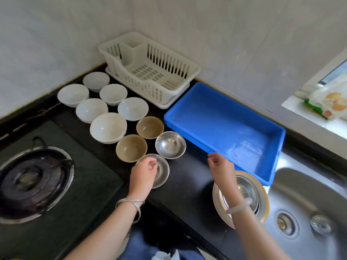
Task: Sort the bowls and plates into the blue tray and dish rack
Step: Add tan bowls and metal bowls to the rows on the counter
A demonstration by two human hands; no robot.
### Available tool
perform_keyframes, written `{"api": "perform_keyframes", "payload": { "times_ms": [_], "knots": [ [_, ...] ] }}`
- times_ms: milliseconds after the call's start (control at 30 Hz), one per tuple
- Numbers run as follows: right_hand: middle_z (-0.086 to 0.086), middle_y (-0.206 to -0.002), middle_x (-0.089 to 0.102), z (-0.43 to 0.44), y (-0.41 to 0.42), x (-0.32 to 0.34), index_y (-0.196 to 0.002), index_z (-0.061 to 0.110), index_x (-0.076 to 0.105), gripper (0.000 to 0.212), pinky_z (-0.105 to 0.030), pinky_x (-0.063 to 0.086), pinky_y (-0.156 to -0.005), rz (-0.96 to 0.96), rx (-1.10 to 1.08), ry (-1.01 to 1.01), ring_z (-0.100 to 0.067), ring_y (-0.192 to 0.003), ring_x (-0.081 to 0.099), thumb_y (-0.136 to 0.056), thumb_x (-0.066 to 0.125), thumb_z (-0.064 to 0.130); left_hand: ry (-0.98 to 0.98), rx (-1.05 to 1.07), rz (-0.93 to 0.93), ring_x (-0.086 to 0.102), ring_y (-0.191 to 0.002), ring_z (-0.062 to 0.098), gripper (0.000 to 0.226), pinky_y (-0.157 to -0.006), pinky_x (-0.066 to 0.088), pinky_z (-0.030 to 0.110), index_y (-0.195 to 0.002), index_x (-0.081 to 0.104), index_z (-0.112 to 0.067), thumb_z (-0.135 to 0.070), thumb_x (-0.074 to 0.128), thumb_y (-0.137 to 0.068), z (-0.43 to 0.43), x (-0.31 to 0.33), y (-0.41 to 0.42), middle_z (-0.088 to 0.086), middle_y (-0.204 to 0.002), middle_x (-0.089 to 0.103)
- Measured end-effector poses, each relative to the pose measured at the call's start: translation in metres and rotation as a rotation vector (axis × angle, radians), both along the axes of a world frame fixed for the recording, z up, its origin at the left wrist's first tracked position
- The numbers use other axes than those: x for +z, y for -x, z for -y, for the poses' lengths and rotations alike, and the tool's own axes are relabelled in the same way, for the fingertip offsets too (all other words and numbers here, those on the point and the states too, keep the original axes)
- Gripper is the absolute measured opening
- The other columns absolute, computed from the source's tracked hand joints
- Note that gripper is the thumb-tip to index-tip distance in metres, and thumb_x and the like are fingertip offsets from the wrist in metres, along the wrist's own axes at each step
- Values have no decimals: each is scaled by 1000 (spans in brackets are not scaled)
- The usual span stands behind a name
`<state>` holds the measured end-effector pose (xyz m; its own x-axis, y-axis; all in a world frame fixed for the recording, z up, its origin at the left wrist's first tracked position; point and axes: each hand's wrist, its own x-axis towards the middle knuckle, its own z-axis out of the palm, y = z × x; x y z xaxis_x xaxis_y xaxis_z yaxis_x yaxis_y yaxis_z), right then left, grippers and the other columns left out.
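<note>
Left hand (143, 172) covers the near steel bowl (163, 172), fingers curled; actual grip cannot be confirmed. Right hand (221, 166) hovers loosely curled, holding nothing, forearm hiding part of the stacked plates (262, 196). Blue tray (272, 166) and dish rack (187, 72) hold nothing.

Person, head-camera view: two bare forearms, no sleeves visible. Left hand (143, 173): pair of thin silver metal bangles (131, 204) at the wrist. Right hand (222, 168): one pale translucent bangle (239, 206) at the wrist. Blue denim garment (142, 244) at bottom edge.
</note>
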<state>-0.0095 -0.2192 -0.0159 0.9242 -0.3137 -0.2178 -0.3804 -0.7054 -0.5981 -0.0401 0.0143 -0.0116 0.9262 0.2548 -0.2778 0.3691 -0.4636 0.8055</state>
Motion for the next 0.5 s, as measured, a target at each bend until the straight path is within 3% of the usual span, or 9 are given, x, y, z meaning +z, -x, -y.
{"api": "perform_keyframes", "payload": {
  "times_ms": [133, 267, 400, 500],
  "knots": [
    [-8, -97, 72, 47, 46, 10, -104, 16, 66, 18, -29, 42, -69, 92, -116, 141, -28, -89, 65, -88, 58, 15, 35, -209, -19, 58, -89, 9, 24, -81, 41, 19, -112, 63, -13, -12, 57, -88, 50, 1, 0, 2, -110, 66],
    [-17, -109, 61, 86, 90, 4, -111, 11, 65, 32, -39, 40, -82, 107, -239, 304, -41, -96, 52, -79, 66, 6, -5, -404, -24, 61, -91, 9, 27, -82, 46, 21, -114, 62, -17, -19, 59, -88, 101, -4, 7, -1, -113, 66],
    [-17, -114, 53, 102, 112, -7, -120, 11, 57, 46, -42, 41, -88, 15, -347, 268, -39, -101, 50, -77, 73, 16, -26, -507, -43, 60, -97, 10, 35, -83, 46, 23, -121, 57, -19, -25, 60, -87, 144, -5, 11, -3, -118, 62],
    [-11, -114, 51, 104, 114, -13, -121, 16, 51, 52, -38, 47, -81, 10, -400, 191, -32, -100, 54, -76, 76, 21, -17, -547, -53, 60, -95, 13, 29, -83, 49, 27, -114, 58, -18, -26, 62, -86, 166, -7, 13, 0, -111, 62]
  ]
}}
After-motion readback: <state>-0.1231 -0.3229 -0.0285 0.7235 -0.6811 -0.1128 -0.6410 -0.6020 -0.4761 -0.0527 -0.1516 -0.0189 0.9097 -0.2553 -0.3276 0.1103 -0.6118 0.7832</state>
